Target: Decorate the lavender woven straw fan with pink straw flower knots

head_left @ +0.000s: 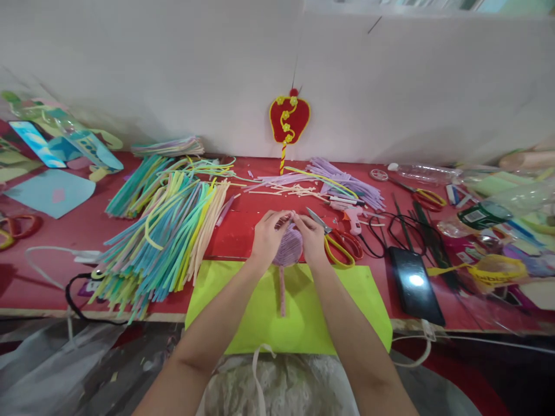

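Observation:
In the head view, a rounded purple pipe-cleaner piece [289,247] on a straight purple stick [282,292] is between my two hands, its stick pointing toward me. My left hand [267,236] grips its upper left edge with bent fingers. At the top right edge my right hand [312,234] pinches, the fingertips of both hands nearly meeting. Whatever small bit lies between the fingertips is too small to make out. Beneath the stick lies a yellow-green sheet [243,323]. Scissors with red and yellow handles [340,247] rest just right of my right hand.
Bundles of coloured pipe cleaners [160,231] cover the left side; purple ones [347,182] lie behind. A red fan-shaped ornament [289,120] leans at the wall. A pink glue gun [353,216], a black phone [415,283], cables and plastic bottles [485,214] are on the right.

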Tool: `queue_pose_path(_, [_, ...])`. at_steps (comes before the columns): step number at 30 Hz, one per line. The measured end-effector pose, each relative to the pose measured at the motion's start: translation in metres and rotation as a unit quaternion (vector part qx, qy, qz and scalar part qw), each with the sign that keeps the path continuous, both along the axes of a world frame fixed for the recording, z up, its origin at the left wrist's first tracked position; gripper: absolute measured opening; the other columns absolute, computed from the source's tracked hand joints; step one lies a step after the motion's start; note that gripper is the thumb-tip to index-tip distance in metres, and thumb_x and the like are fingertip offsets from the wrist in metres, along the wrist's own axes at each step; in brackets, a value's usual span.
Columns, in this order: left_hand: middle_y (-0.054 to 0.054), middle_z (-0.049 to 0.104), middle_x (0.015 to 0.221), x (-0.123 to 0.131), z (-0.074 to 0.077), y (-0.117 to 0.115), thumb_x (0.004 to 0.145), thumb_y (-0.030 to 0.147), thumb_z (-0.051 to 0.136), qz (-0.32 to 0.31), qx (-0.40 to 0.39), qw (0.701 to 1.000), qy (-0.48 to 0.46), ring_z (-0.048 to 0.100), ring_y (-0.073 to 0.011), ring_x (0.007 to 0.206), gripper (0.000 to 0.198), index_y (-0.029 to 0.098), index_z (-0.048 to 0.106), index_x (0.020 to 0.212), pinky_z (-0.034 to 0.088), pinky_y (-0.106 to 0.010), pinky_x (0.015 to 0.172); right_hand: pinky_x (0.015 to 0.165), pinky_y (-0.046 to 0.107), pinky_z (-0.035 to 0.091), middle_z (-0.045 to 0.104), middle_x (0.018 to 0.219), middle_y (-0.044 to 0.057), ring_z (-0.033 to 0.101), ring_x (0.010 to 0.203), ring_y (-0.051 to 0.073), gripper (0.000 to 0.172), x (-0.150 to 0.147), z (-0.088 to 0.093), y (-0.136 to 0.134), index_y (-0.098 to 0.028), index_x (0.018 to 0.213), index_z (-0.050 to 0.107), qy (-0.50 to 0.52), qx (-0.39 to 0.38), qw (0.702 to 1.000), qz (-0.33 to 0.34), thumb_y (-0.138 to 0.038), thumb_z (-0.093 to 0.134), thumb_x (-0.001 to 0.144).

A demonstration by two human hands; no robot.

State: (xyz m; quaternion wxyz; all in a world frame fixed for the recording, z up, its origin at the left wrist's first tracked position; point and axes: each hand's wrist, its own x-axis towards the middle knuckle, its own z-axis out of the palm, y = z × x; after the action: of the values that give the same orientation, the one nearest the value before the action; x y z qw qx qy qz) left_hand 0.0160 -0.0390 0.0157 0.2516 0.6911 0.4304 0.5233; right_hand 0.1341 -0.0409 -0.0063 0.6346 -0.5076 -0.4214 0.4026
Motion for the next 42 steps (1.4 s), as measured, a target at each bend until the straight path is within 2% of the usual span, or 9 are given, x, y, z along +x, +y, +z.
queue_pose_path(7, [-0.004,0.065,0.087,-0.001,-0.004,0.002,0.083,0.019,0.055,0.016,0.016,0.999,0.045,0.062,-0.0117,0.078,0.011,0.019,0.062,0.091,0.051,-0.024,0.073,0.075,0.03,0.046,0.069,0.078,0.002,0.059,0.073,0.015,0.023,0.001,0.0,-0.001,-0.02,0.077,0.071,-0.017,0.04,0.999,0.0,-0.041,0.066,0.069])
queue_pose_path(11, [-0.003,0.063,0.084,-0.004,-0.005,0.006,0.081,0.018,0.057,0.024,-0.001,0.999,0.025,0.061,-0.0111,0.074,0.006,0.019,0.06,0.086,0.05,-0.022,0.068,0.076,0.03,0.046,0.069,0.08,0.002,0.06,0.075,0.016,0.022,0.0,0.001,-0.003,-0.02,0.078,0.071,-0.041,0.044,0.998,0.02,-0.039,0.065,0.071])
queue_pose_path(14, [-0.002,0.063,0.082,-0.007,-0.006,0.011,0.079,0.016,0.058,0.017,-0.009,1.0,0.015,0.061,-0.0104,0.072,0.004,0.018,0.06,0.083,0.049,-0.021,0.068,0.075,0.03,0.046,0.069,0.079,0.003,0.06,0.075,0.016,0.023,0.001,0.005,-0.003,-0.019,0.078,0.07,-0.068,0.032,0.997,0.026,-0.04,0.064,0.072])
queue_pose_path(21, [0.0,0.062,0.075,-0.017,-0.008,0.025,0.076,0.012,0.058,-0.06,-0.039,0.997,-0.011,0.06,-0.0096,0.069,0.005,0.017,0.059,0.077,0.048,-0.021,0.069,0.075,0.031,0.048,0.07,0.081,0.004,0.061,0.076,0.017,0.026,0.011,0.01,-0.001,-0.019,0.08,0.07,-0.068,-0.017,0.994,0.084,-0.041,0.067,0.067])
queue_pose_path(25, [0.001,0.059,0.07,-0.018,-0.01,0.027,0.076,0.014,0.057,-0.061,-0.07,0.994,-0.063,0.059,-0.0087,0.062,0.002,0.017,0.057,0.077,0.048,-0.021,0.065,0.073,0.031,0.049,0.07,0.083,0.003,0.062,0.076,0.017,0.026,0.014,0.004,0.001,-0.02,0.082,0.069,-0.05,-0.021,0.995,0.088,-0.039,0.07,0.064])
queue_pose_path(30, [0.001,0.06,0.071,-0.015,-0.016,0.028,0.077,0.02,0.058,-0.071,-0.104,0.986,-0.112,0.06,-0.0092,0.063,0.004,0.017,0.057,0.079,0.048,-0.021,0.065,0.077,0.033,0.049,0.07,0.086,0.004,0.063,0.081,0.018,0.029,0.013,0.003,0.0,-0.02,0.087,0.069,-0.056,-0.015,0.991,0.12,-0.042,0.066,0.068])
queue_pose_path(36, [0.0,0.063,0.075,-0.013,-0.016,0.028,0.077,0.022,0.058,-0.074,-0.129,0.984,-0.102,0.06,-0.0093,0.063,0.006,0.017,0.058,0.08,0.048,-0.022,0.065,0.073,0.031,0.05,0.07,0.083,0.004,0.063,0.079,0.019,0.031,0.012,0.009,-0.001,-0.02,0.086,0.069,-0.048,-0.032,0.991,0.124,-0.044,0.067,0.066])
queue_pose_path(42, [-0.001,0.064,0.077,-0.015,-0.013,0.027,0.077,0.017,0.057,-0.062,-0.116,0.99,-0.057,0.061,-0.0109,0.07,0.003,0.016,0.059,0.079,0.048,-0.023,0.071,0.067,0.03,0.05,0.071,0.082,0.005,0.063,0.077,0.019,0.034,0.013,0.009,-0.001,-0.02,0.083,0.07,-0.039,-0.065,0.988,0.133,-0.047,0.069,0.063])
